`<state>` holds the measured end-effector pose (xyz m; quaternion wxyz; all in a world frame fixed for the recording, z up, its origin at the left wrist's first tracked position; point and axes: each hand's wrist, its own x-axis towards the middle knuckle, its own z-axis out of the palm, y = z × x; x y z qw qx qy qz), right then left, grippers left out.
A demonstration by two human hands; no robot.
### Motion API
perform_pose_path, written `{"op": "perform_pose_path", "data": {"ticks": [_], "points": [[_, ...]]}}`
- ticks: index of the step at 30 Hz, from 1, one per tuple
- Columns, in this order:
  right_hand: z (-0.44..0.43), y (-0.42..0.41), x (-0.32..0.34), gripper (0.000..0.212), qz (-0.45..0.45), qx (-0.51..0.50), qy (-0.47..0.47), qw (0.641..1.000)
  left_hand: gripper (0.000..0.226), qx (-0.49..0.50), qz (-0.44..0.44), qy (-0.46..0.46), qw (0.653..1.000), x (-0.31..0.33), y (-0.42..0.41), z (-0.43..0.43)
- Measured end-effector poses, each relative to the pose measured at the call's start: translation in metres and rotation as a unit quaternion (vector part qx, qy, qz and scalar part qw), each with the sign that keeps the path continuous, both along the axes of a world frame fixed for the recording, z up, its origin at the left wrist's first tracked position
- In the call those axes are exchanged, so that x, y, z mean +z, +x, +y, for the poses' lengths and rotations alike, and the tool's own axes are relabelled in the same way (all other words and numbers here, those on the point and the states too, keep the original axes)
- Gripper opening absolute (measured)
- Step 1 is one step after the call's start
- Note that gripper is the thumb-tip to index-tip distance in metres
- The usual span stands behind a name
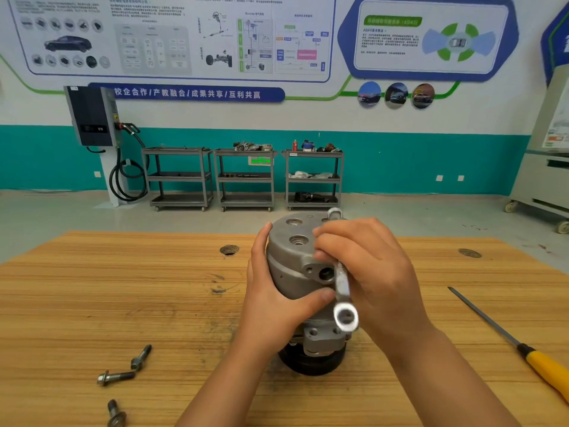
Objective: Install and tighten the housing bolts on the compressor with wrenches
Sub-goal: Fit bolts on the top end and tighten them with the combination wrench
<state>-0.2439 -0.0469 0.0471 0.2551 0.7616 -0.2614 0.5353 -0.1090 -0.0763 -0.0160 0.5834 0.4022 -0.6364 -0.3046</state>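
From my remote seat I see the compressor (289, 241) standing upright near the middle of the wooden table (123, 288), its black pulley end (311, 363) down on the boards and its grey housing cap with two round ports facing up; the left hand (274, 297) wraps the housing's left side, palm against the metal, thumb laid across the front below a side port, so it is clamped on the compressor; the right hand (369, 272) sits at the housing's right side with its fingers curled round the shank of a silvery wrench (343, 288), gripping it; the two hands are close together, with the thumb of the left just beside the wrench; the wrench runs steeply along the right flank of the housing, one end showing above the cap's far rim, the ring end pointing toward the camera in front of the lower body; I cannot tell whether the far end is seated on a bolt head, as the fingers hide it; three loose bolts (141, 357) lie on the table well to the left, two touching in a V and the third nearer the front edge; a yellow-handled tool (548, 369) with a long thin shaft lies at the right; grey carts (246, 180) stand along the teal wall beyond.
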Motion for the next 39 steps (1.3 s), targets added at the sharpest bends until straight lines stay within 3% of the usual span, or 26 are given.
{"op": "perform_pose_path", "data": {"ticks": [4,7,8,10,12,13,18,23,27,34,37,39], "points": [[0.003,-0.003,0.006,0.017,-0.061,0.059,0.009,0.996,0.118,0.014,-0.008,0.007,1.000,-0.005,-0.002,-0.002],[-0.003,-0.012,-0.007,0.016,-0.268,0.078,0.112,0.954,0.122,-0.007,0.017,0.014,1.000,-0.011,-0.002,0.001],[-0.005,-0.016,-0.016,0.017,-0.356,0.071,0.162,0.918,0.122,-0.014,0.027,0.024,0.999,-0.014,-0.001,0.002],[-0.012,-0.023,-0.039,0.023,-0.518,0.088,0.285,0.802,0.115,-0.031,0.052,0.041,0.997,-0.019,0.000,0.005],[-0.016,-0.025,-0.061,0.026,-0.609,0.136,0.394,0.674,0.102,-0.041,0.066,0.047,0.996,-0.023,0.000,0.008],[-0.017,-0.023,-0.071,0.026,-0.621,0.149,0.431,0.638,0.100,-0.039,0.069,0.051,0.996,-0.025,0.000,0.009],[-0.018,-0.005,-0.084,0.032,-0.627,0.216,0.491,0.566,0.094,-0.050,0.116,0.074,0.989,-0.027,-0.005,0.012],[-0.021,0.005,-0.082,0.032,-0.651,0.187,0.478,0.560,0.095,-0.060,0.128,0.060,0.988,-0.027,-0.008,0.011],[-0.027,0.013,-0.079,0.029,-0.672,0.191,0.477,0.534,0.101,-0.119,0.177,0.072,0.974,-0.027,-0.004,-0.001],[-0.046,0.021,-0.080,0.027,-0.682,0.193,0.480,0.517,0.082,-0.142,0.171,0.078,0.972,-0.023,0.004,-0.024],[-0.056,0.025,-0.080,0.026,-0.678,0.190,0.484,0.519,0.090,-0.151,0.186,0.078,0.968,-0.024,0.007,-0.037],[-0.065,0.028,-0.079,0.025,-0.670,0.190,0.488,0.526,0.083,-0.151,0.195,0.068,0.967,-0.024,0.011,-0.045]]}}
